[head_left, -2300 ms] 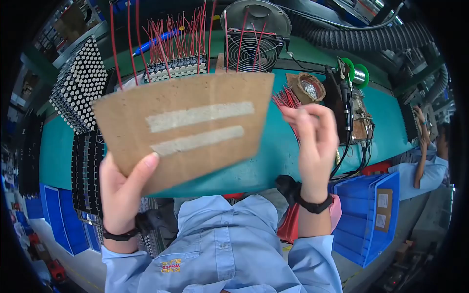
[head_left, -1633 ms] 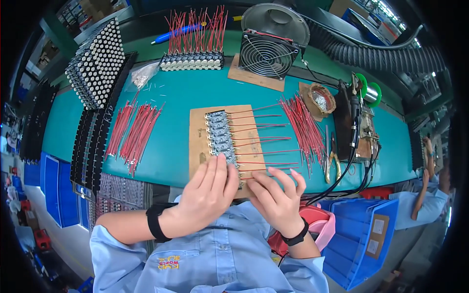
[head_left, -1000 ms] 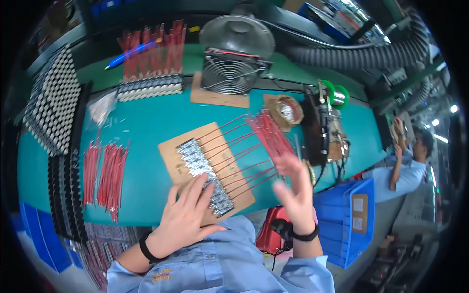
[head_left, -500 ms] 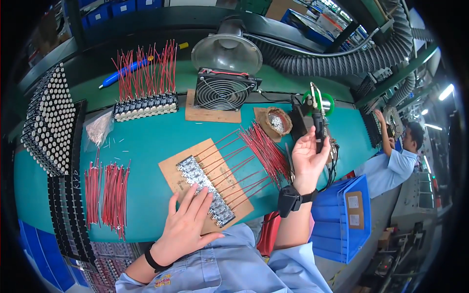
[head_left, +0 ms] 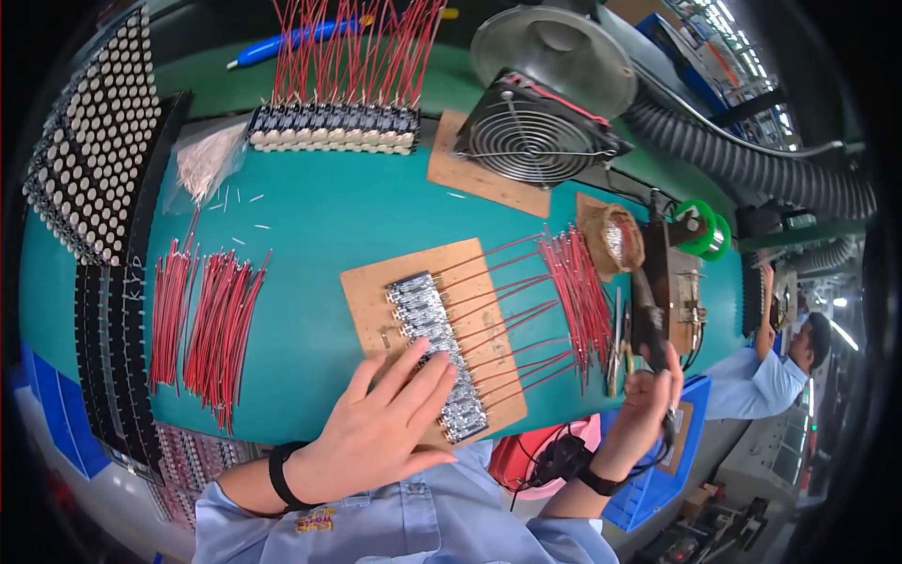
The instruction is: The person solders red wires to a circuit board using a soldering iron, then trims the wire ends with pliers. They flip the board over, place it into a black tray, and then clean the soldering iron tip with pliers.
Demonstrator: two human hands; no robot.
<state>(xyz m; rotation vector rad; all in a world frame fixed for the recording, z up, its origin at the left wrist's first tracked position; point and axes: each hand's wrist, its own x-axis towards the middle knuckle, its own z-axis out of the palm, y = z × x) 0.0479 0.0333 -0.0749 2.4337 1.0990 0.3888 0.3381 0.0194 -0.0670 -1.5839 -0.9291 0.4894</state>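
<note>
My left hand (head_left: 381, 423) lies flat, fingers stretched over the lower half of a strip of small silvery circuit boards (head_left: 423, 305). The strip rests slantwise on a brown board (head_left: 371, 282), and red wires (head_left: 507, 310) run from its right edge. My right hand (head_left: 648, 399) is closed round the dark handle of what looks like a soldering iron (head_left: 648, 329). Its front end points up, beside a round brown bowl (head_left: 611, 240) of shiny material. Just left of this tool lies a bundle of red wires (head_left: 575, 301).
A fan (head_left: 531, 141) stands before a metal extraction hood (head_left: 554, 52). Behind my right hand is a green solder reel (head_left: 703, 230). Wired boards (head_left: 334, 127) stand at the back. More red wires (head_left: 224, 329) lie left. A co-worker (head_left: 766, 376) sits far right.
My right hand has come down and closed round the soldering iron, which has left its upright place by the reel and swung toward the bowl. The left hand stays on the strip. The view has shifted.
</note>
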